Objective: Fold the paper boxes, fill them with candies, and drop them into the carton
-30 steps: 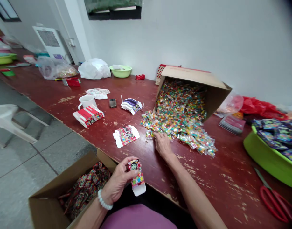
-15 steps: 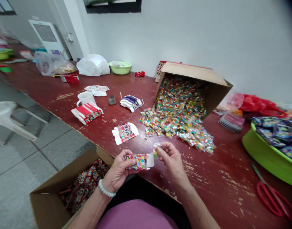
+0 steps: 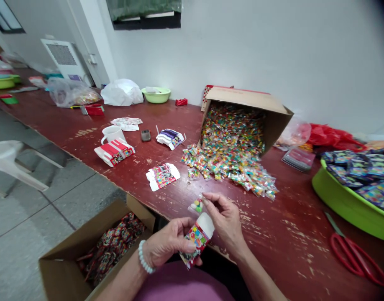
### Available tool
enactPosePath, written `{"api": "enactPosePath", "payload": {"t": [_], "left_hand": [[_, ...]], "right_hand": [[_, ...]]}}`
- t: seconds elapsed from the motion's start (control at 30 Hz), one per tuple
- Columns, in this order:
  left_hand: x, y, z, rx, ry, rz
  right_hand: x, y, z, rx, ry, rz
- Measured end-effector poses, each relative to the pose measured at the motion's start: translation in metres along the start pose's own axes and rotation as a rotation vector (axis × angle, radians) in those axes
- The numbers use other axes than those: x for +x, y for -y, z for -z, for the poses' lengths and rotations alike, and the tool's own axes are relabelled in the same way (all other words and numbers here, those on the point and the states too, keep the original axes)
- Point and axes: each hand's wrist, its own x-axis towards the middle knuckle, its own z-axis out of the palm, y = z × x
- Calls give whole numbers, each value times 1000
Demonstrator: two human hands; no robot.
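Observation:
My left hand [image 3: 176, 240] grips a small red printed candy box [image 3: 196, 240], tilted with its white flap up at the top end. Between the thumb and fingertips of my right hand [image 3: 225, 217] hangs a small clear candy packet [image 3: 196, 205] with coloured sweets inside, just above the box's flap. Beyond my hands, a heap of similar packets [image 3: 223, 163] spills from a cardboard carton [image 3: 276, 125] lying on its side. A flattened printed box [image 3: 163, 176] lies on the table to the left of the heap.
Below the table edge at left, an open carton [image 3: 54, 271] holds many red printed boxes. On the red table [image 3: 267, 234] are red-handled scissors [image 3: 355, 255], a green basin [image 3: 336, 198] of dark packets, a white mug [image 3: 113, 133] and stacked flat boxes [image 3: 115, 152].
My left hand has turned the candy box from level to slanting, its flap end raised. My right hand has brought the packet slightly left and down, over the flap. The view has shifted a little.

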Motion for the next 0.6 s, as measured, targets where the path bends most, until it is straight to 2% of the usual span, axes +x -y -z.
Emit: {"api": "enactPosePath", "payload": {"t": [0.1, 0.2, 0.3, 0.37, 0.43, 0.5, 0.6], "left_hand": [[1, -3, -3, 21, 33, -7], [1, -6, -2, 62, -5, -47], [0, -8, -2, 128, -67, -99], [0, -7, -3, 181, -94, -122], [2, -7, -5, 221, -113, -131], [3, -7, -7, 236, -150, -142], [5, -8, -12, 222, -242, -172]], "right_hand": [[-1, 6, 5, -46, -32, 92], [-1, 9, 13, -217, -51, 321], [-3, 10, 19, -401, 57, 602], [-5, 9, 20, -449, 154, 685], [-8, 8, 20, -469, 255, 654], [-10, 6, 19, -467, 316, 552], [-13, 3, 18, -418, 243, 435]]}}
